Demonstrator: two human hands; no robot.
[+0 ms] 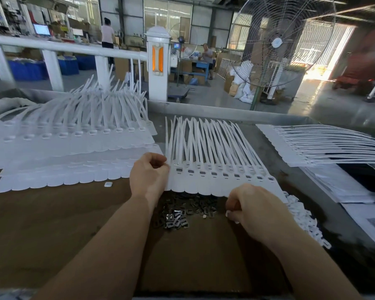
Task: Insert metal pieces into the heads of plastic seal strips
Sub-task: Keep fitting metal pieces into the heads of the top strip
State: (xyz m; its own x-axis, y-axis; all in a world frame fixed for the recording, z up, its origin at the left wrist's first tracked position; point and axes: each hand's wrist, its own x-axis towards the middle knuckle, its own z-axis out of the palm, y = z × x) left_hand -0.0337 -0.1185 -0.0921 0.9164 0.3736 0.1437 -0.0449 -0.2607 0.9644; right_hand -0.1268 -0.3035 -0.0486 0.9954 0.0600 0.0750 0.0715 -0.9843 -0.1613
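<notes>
White plastic seal strips in a fanned row (pixel 221 176) across the brown and grey worktable (pixel 52 224), heads toward the person, tails pointing away; dark metal already seated in most heads. Left hand (pixel 148 176) curled at the row's left end, fingertips pinching at the first head. Right hand (pixel 253 210) fisted at the row's near edge, contents hidden. Loose pile of small dark metal pieces (pixel 182 213) between both wrists. No legible writing anywhere.
</notes>
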